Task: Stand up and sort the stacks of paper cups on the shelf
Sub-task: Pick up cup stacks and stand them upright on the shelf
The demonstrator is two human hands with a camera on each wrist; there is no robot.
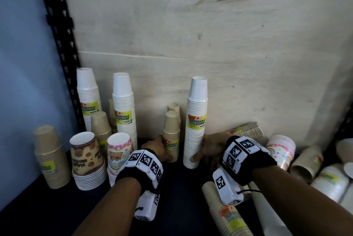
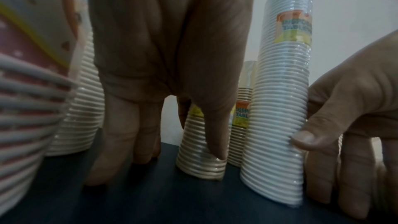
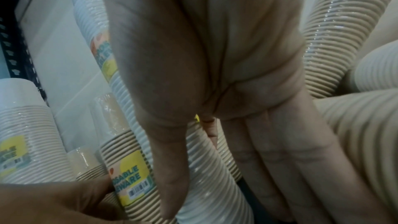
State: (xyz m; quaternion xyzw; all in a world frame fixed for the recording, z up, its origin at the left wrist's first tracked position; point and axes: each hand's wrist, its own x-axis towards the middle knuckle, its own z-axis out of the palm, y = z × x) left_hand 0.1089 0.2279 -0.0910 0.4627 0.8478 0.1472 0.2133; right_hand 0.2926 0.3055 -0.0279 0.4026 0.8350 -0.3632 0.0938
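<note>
Two stacks in hand at the shelf's [image 1: 181,197] middle: left hand [image 1: 159,148] curled round the upright kraft stack [image 1: 171,134], right hand [image 1: 208,149] pinching the tall white stack [image 1: 195,121] low down. Sorting under way; next, probably, each joins its like

The dark shelf [image 1: 181,207] carries many stacks of cups. At the back left two tall white stacks [image 1: 88,100] stand upright, with brown stacks [image 1: 100,128] near them. In front stand a bear-print stack [image 1: 87,159] and a pink stack [image 1: 119,151]. A brown stack [image 1: 171,134] and a tall white stack [image 1: 195,123] stand mid-shelf. Several stacks [image 1: 280,149] lie on their sides at the right.
</note>
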